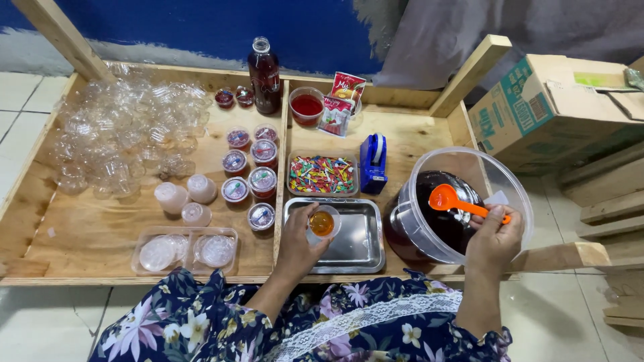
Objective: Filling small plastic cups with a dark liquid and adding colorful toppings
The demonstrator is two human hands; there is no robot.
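Fingers (pixel 314 213) of the left hand (pixel 298 245) curl around a small clear plastic cup of amber liquid (pixel 323 223), pinching its rim and holding it level over the shallow steel tray (pixel 365 251), likely so that drips land on metal rather than wood. Right hand (pixel 493 238) fingers press together on the handle of an orange plastic spoon (pixel 448 199), whose bowl hangs above the dark liquid in the large clear plastic bucket (pixel 513 181), which stands just beside the tray so the reach is short. Sealed filled cups (pixel 249 175) sit in rows on the left half of the wooden table (pixel 87 234), near a heap of empty clear cups (pixel 124 134), apart from the wet work
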